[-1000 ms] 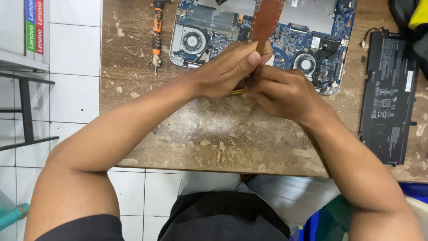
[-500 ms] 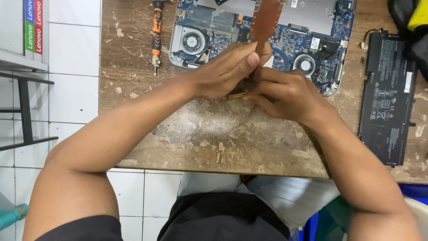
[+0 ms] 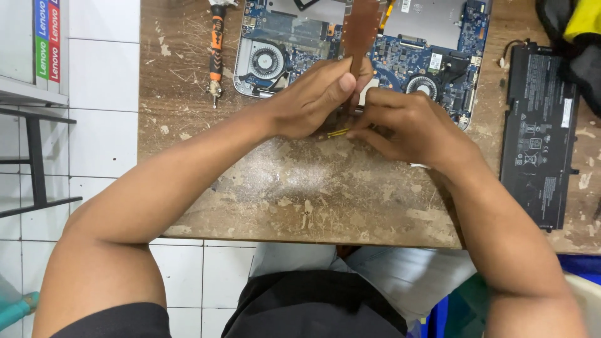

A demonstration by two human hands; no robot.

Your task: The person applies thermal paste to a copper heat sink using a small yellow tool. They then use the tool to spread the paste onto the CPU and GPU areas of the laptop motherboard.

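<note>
An opened laptop base (image 3: 432, 59) with two fans and a blue circuit board lies at the far middle of a worn wooden table (image 3: 300, 194). My left hand (image 3: 316, 97) and my right hand (image 3: 404, 125) meet at its near edge, fingers curled together. A thin yellow part (image 3: 338, 133) shows between the two hands, and which hand grips it I cannot tell. A brown copper-coloured strip (image 3: 360, 28) rises from behind my left hand's fingers over the board. What lies under the hands is hidden.
An orange-and-black screwdriver (image 3: 216, 47) lies left of the laptop. A flat black battery pack (image 3: 538, 131) rests at the right. A black and yellow bag (image 3: 576, 37) sits at the far right corner. White floor tiles and a metal stand (image 3: 34, 156) are to the left.
Both hands stay pressed together at the laptop's near edge. The fingers have shifted slightly, and the thin yellow part between them shows a little more.
</note>
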